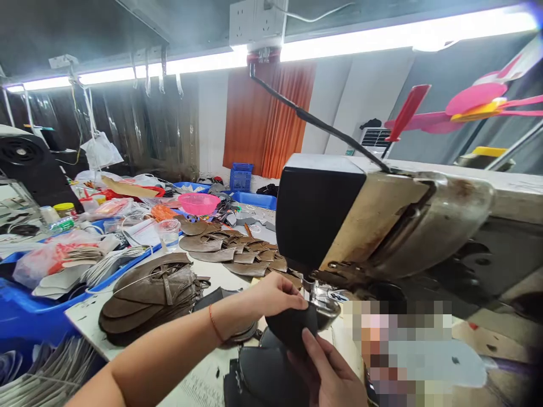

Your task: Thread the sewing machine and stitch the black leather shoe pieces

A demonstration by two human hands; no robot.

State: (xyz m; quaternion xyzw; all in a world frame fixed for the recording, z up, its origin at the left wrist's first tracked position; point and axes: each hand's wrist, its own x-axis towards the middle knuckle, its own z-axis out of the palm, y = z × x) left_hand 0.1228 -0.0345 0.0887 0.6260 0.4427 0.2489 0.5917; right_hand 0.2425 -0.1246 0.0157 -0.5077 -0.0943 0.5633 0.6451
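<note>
In the head view, a black leather-like shoe piece (292,328) lies at the needle end of the sewing machine (356,220). My left hand (271,295) pinches its upper edge close to the metal presser area. Lower down, my right hand (328,362) grips the piece's right edge, thumb on top and fingers partly hidden beneath. Below both hands rest more black pieces (267,367), overlapping each other. Left of my forearm stands a stack of brown curved pieces (146,294). Further brown pieces (237,249) overlap in rows behind my left hand.
Blue trays (25,299) with bags and bundled pale pieces crowd the left side. A pink bowl (198,202) sits farther back. The machine's body fills the right, with a pink-bladed fan (470,110) above it. A strip light (382,37) hangs overhead.
</note>
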